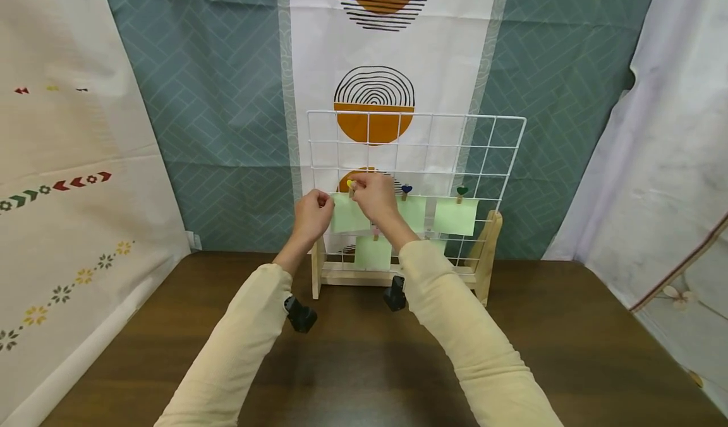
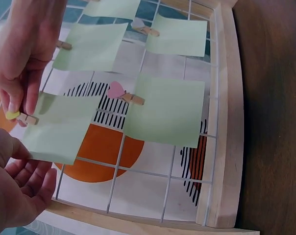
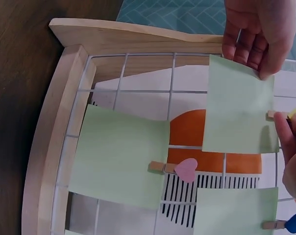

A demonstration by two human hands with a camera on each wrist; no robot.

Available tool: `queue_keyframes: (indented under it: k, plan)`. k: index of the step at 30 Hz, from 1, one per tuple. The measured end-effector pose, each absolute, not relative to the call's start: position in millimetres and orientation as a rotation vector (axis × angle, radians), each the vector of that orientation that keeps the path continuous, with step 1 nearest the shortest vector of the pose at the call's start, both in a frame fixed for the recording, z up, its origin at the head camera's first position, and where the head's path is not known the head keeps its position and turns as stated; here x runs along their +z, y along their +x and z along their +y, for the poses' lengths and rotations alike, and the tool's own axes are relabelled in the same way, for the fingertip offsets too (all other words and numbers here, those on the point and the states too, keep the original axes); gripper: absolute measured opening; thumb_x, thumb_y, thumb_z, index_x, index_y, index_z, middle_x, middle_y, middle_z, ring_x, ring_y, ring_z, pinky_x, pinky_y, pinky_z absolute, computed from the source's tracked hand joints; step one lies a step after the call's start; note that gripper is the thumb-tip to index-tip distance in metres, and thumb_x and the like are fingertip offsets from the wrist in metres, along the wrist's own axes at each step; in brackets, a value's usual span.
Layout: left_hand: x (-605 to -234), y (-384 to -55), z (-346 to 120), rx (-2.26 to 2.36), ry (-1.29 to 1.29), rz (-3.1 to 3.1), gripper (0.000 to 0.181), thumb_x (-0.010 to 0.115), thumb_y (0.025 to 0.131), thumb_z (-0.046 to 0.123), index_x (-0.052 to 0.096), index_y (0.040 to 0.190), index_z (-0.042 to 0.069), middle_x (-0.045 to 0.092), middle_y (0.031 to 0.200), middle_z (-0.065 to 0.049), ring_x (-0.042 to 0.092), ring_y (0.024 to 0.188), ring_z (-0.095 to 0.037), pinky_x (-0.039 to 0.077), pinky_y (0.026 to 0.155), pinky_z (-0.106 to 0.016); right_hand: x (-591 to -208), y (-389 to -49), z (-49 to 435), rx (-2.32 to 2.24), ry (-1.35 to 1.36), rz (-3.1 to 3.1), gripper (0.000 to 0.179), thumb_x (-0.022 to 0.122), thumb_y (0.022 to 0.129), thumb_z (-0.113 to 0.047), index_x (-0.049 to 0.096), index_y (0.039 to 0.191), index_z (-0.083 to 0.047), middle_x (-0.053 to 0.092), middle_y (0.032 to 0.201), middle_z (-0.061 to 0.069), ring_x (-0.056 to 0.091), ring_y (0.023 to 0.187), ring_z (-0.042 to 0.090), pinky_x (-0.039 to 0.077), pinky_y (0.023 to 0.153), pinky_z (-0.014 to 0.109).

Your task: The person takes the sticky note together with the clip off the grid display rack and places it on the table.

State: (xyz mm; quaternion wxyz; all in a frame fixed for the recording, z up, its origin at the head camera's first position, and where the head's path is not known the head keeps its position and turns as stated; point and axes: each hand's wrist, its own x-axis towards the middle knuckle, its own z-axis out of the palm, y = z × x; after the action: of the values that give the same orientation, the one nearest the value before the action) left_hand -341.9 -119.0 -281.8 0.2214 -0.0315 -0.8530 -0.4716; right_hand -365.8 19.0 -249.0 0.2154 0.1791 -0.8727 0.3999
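My left hand (image 1: 313, 215) pinches the outer edge of a pale green paper note (image 2: 62, 129), thumb in front and fingers behind. My right hand (image 1: 376, 196) pinches a small wooden clothespin (image 2: 28, 118) topped with a yellow heart, at the upper edge of that same note. The note lies against a white wire grid (image 1: 418, 144). Below and to the right, another note (image 2: 165, 111) hangs from a clothespin with a pink heart (image 3: 185, 170). The right hand partly covers the clothespin in the right wrist view.
More green notes hang to the right, one under a blue-heart clothespin (image 1: 406, 190), one under a green-heart clothespin (image 1: 460, 193). A wooden stand (image 1: 488, 256) holds the grid on a dark brown table (image 1: 347, 364). Patterned cloth (image 1: 227, 98) hangs behind.
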Motion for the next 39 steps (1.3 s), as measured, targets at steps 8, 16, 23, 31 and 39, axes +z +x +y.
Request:
queue_keyframes:
  k: [8,16,23,31,39]
  plan:
    - [-282,-342,-118,-1.316,-0.113,-2.373,0.023,0.050,0.096,0.010,0.061,0.104,-0.008,0.060,0.093,-0.020,0.055,0.084,-0.031,0.046,0.074,-0.040,-247,-363,24,1.186,0.495,-2.336,0.022,0.060,0.092,-0.002,0.073,0.110,-0.002,0.072,0.100,0.010,0.068,0.087,0.022,0.054,0.071,0.026]
    - [-272,-339,-125,-1.255,-0.197,-2.428,0.020,0.049,0.097,0.007,0.058,0.103,-0.010,0.056,0.087,-0.016,0.051,0.077,-0.027,0.042,0.067,-0.032,-232,-353,37,1.476,0.626,-2.333,0.019,0.062,0.092,-0.001,0.070,0.109,0.002,0.070,0.104,0.015,0.071,0.085,0.022,0.055,0.071,0.025]
    - [-269,-333,-126,-1.232,-0.246,-2.439,0.019,0.049,0.097,0.005,0.058,0.103,-0.010,0.056,0.087,-0.017,0.050,0.077,-0.027,0.041,0.066,-0.033,-228,-351,54,1.361,0.596,-2.360,0.019,0.066,0.087,-0.006,0.071,0.105,-0.001,0.071,0.096,0.011,0.068,0.086,0.021,0.054,0.073,0.028]
    - [-276,-321,-128,-1.272,-0.277,-2.413,0.018,0.051,0.096,0.005,0.059,0.102,-0.009,0.056,0.086,-0.016,0.051,0.078,-0.029,0.041,0.070,-0.035,-237,-340,69,1.371,0.559,-2.427,0.024,0.071,0.086,-0.010,0.070,0.109,-0.002,0.068,0.109,0.011,0.067,0.093,0.022,0.054,0.076,0.030]
    - [-297,-310,-137,-1.308,-0.312,-2.406,0.013,0.055,0.094,0.004,0.061,0.097,-0.007,0.060,0.082,-0.015,0.051,0.078,-0.028,0.040,0.068,-0.032,-258,-326,89,1.415,0.637,-2.515,0.029,0.069,0.088,-0.007,0.065,0.116,0.001,0.061,0.118,0.014,0.069,0.089,0.030,0.056,0.071,0.039]
